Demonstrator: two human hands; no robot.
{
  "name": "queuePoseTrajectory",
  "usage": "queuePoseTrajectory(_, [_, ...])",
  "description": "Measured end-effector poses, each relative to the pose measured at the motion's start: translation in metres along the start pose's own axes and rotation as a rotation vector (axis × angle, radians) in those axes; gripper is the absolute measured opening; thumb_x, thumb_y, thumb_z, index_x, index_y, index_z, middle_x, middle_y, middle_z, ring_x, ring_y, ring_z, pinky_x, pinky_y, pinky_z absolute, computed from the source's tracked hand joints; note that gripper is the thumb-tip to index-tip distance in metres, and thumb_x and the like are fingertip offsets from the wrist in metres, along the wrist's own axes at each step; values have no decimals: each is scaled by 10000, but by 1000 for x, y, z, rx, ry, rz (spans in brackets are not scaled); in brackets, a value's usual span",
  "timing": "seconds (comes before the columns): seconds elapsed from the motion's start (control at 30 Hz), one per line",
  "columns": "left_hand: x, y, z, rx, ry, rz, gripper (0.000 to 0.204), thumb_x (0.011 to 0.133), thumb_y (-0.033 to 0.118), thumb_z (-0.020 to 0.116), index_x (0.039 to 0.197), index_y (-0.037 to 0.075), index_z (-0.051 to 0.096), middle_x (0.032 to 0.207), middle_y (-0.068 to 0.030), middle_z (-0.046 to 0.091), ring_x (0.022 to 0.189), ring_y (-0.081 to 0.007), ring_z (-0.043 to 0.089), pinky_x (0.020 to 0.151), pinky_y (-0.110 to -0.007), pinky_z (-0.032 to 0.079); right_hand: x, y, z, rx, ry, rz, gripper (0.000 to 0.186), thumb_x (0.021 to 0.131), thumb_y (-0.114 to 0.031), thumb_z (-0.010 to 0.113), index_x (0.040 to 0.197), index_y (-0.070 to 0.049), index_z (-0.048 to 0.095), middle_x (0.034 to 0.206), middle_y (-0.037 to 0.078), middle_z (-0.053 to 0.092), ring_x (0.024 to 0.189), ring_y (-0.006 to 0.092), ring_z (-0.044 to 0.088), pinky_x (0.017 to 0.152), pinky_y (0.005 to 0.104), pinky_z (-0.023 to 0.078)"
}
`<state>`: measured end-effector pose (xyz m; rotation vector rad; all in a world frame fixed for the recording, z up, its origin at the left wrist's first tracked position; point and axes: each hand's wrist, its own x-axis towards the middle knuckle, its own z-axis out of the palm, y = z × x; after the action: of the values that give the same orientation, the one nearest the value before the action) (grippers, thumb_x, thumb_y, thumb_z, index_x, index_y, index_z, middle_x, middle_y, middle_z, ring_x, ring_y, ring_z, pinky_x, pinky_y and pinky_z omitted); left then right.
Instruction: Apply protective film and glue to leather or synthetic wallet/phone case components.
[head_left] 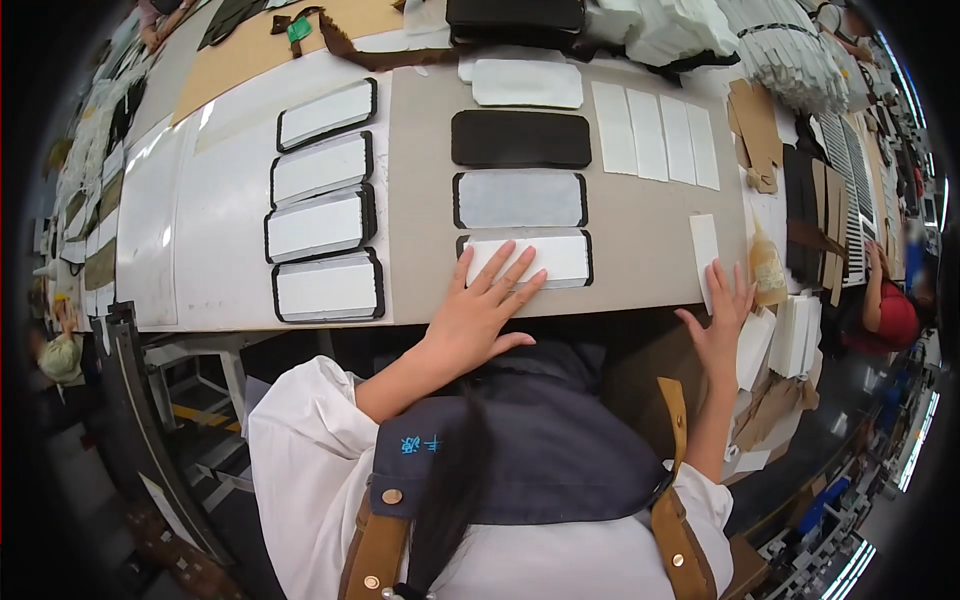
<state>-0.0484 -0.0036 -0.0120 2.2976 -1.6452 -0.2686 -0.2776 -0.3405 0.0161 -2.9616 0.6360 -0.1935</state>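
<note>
Cluttered worktables fill a workshop around a grey board (420, 190), seen from the head camera. A person's left hand (477, 312) lies palm down, fingers spread wide, on a white-topped, black-edged panel (562, 262) at the board's near edge, below a grey-topped panel (520, 200). At right, the right hand (722, 325) spreads its fingers, thumb well apart, at the lower end of a white strip (704, 248), near a yellowish bottle (767, 272).

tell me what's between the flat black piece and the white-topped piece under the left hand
The head view shows one grey-topped piece between the flat black piece and the white-topped piece under the left hand.
</note>
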Motion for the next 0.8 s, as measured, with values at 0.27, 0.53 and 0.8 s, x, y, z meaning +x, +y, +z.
queuePoseTrajectory(0.27, [3, -3, -8, -78, 8, 7, 893, 914, 598, 686, 1626, 159, 371, 1722, -124, 272, 1601, -346, 209, 1257, -644, 165, 12, 5, -30, -28, 141, 28, 155, 899, 5, 732, 1038, -64, 740, 1143, 61, 739, 1270, 274, 623, 1286, 573, 156])
queuePoseTrajectory(0.53, [26, 9, -20, -631, 583, -137, 649, 947, 290, 774, 1489, 58, 503, 1514, -171, 542, 1465, -346, 461, 1252, -461, 291, 42, -98, -31, 844, 178, 21, 70, 909, 0, 725, 968, -29, 701, 954, 10, 681, 887, 127, 617, 1256, 502, 227])
queuePoseTrajectory(0.8, [15, -10, -24, -1277, 330, -481, 261, 967, 227, 769, 1078, 14, 668, 944, -12, 683, 876, -90, 609, 788, -272, 496, 76, -162, -6, 635, 199, -265, 548, 826, -151, 842, 1336, -84, 652, 1211, 39, 699, 1163, 230, 612, 1259, 539, 175])
